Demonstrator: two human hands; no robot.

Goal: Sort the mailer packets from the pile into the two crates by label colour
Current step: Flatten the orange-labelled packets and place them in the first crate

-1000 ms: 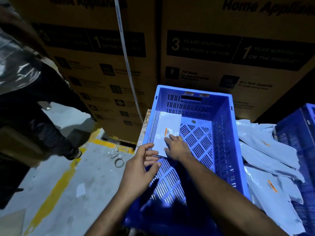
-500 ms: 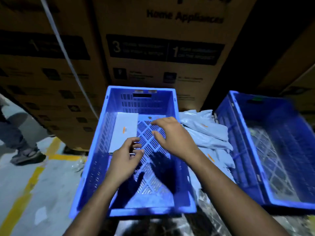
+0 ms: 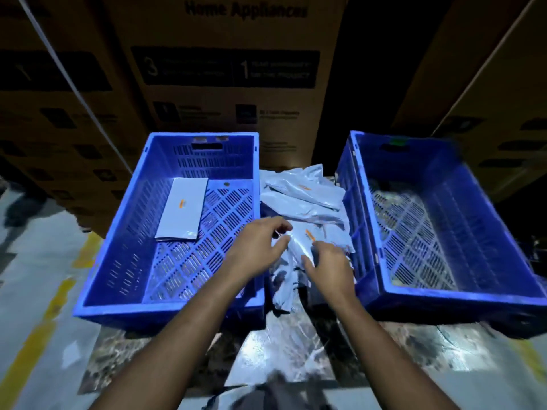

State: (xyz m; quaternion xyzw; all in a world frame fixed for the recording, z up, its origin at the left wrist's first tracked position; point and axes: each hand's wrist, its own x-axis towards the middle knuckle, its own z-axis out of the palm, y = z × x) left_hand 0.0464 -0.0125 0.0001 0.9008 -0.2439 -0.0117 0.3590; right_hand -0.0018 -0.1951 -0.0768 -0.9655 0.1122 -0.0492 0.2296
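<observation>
Both hands reach into the packet pile between the crates, with a real risk of lifting more than one mailer

The left hand (image 3: 260,247) and right hand (image 3: 328,267) hover over the grey mailer pile (image 3: 305,202), fingers loosely curled and spread, touching the top packet (image 3: 307,241) with its orange label; whether either has pinched it yet I cannot tell. The slippery overlapping bags could cling so that two come up together, or the pile could slide off toward the floor. In this dim light an orange mark could be misread, sending the packet to the wrong side. One orange-labelled packet (image 3: 183,211) already lies flat in the left crate (image 3: 118,232); the right crate (image 3: 473,232) holds none
</observation>
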